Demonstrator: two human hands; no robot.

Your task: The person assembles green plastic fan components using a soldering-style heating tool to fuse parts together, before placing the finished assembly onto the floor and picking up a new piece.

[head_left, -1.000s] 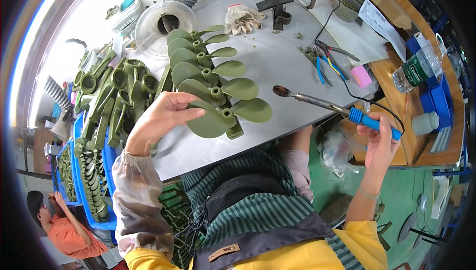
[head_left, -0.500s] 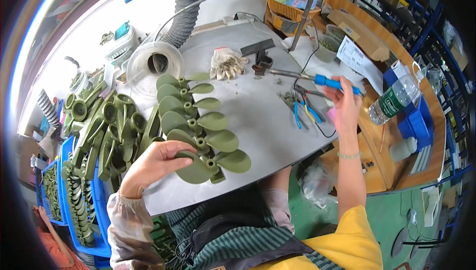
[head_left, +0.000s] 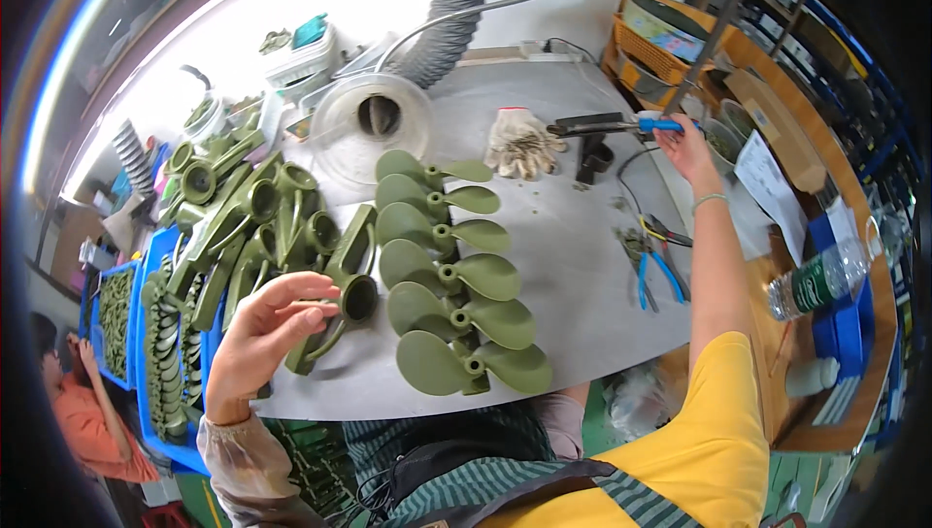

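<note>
Six green propellers (head_left: 456,285) lie in a row down the grey table (head_left: 592,266), and the left hand (head_left: 267,329), which rested on the nearest of them a second ago, has shifted left to the heap of unfinished ones (head_left: 262,227). Its fingers now curl loosely on one propeller's blade (head_left: 335,319) at the heap's edge, forearm coming up from the lower left. Further right, the other arm has swung from low at the bench edge to full stretch; the right hand (head_left: 684,145) grips the blue-handled tool (head_left: 621,124), its dark end on the stand (head_left: 592,154) beside the work glove (head_left: 522,143).
</note>
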